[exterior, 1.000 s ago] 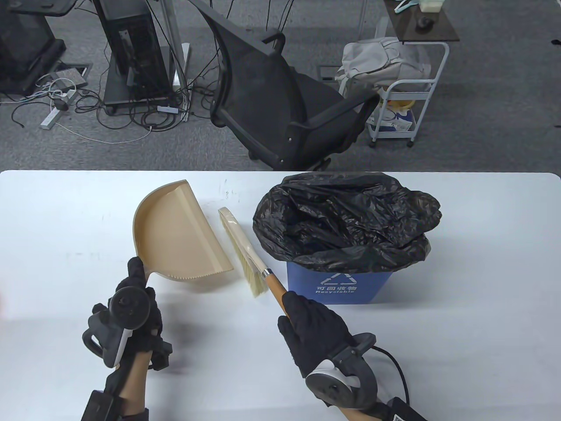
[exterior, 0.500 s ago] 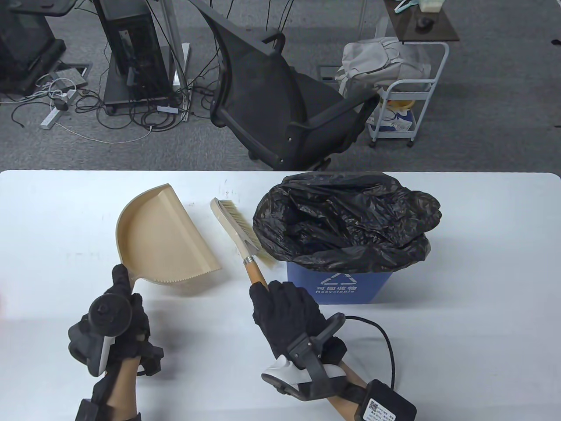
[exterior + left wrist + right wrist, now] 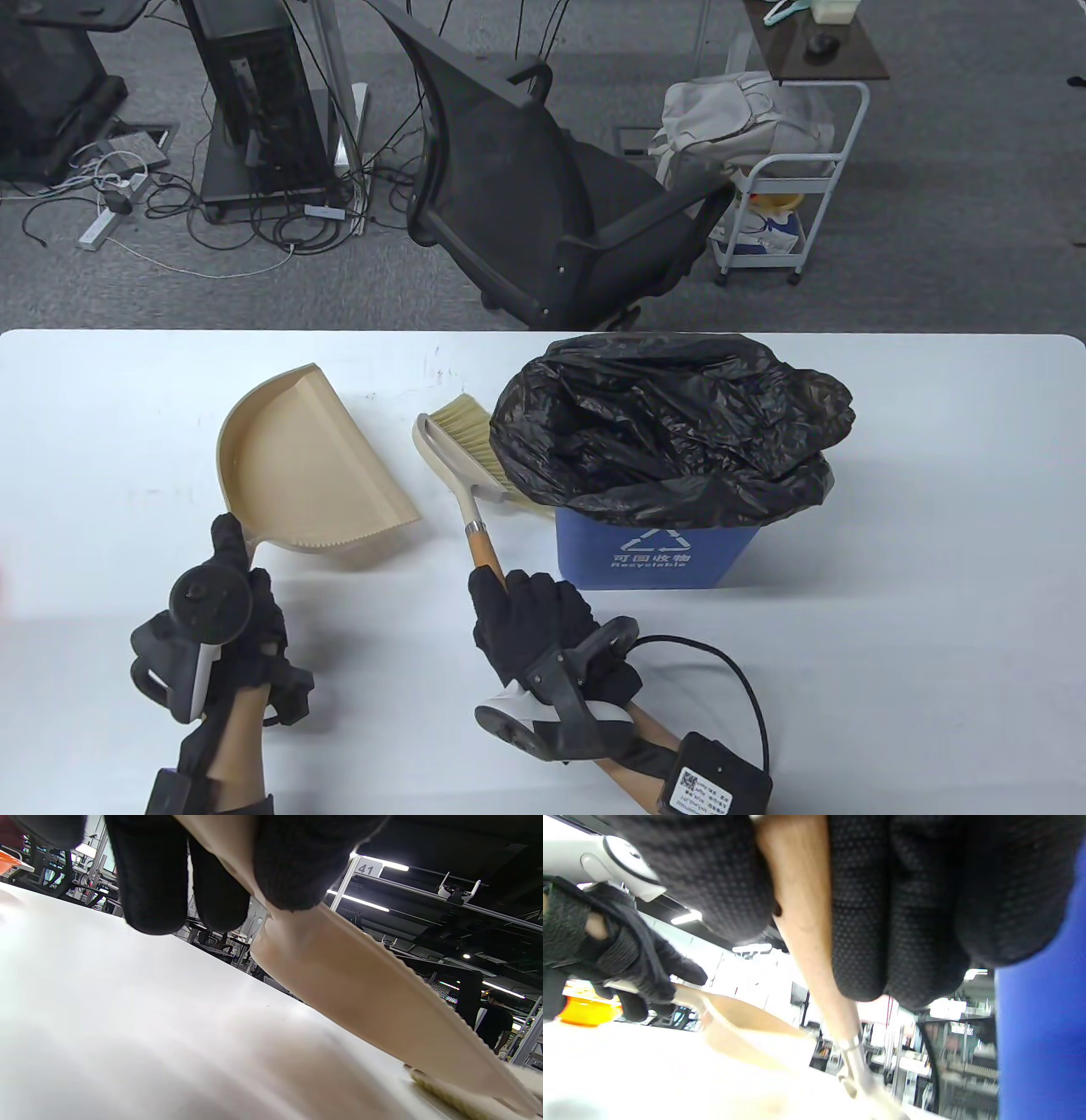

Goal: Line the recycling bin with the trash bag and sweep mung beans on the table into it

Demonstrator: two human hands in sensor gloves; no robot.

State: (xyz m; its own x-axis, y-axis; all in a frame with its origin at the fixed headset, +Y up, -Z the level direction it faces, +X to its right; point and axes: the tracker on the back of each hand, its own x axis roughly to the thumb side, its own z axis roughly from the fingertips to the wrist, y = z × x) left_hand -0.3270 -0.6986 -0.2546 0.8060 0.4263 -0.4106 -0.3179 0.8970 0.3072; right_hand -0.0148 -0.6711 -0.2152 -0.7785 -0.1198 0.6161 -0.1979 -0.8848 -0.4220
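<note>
A blue recycling bin (image 3: pixel 653 556) stands right of centre on the white table (image 3: pixel 933 526), lined with a black trash bag (image 3: pixel 670 433) whose rim folds over its top. My left hand (image 3: pixel 229 594) grips the handle of a beige dustpan (image 3: pixel 310 463), tilted with its toothed edge (image 3: pixel 424 984) toward me. My right hand (image 3: pixel 534 620) grips the wooden handle (image 3: pixel 806 929) of a hand brush (image 3: pixel 462 446). The brush lies turned over, bristles facing up against the bag's left side. I see no mung beans on the table.
A black office chair (image 3: pixel 526 195) stands behind the table's far edge. A white cart (image 3: pixel 780 195) with a backpack is at the back right. The tracker's cable (image 3: pixel 730 679) and a small black box (image 3: pixel 713 785) trail by my right wrist.
My right hand rolled over and drew back left, turning the brush so its bristles face up beside the bag. My left hand pulled the dustpan left and slightly back.
</note>
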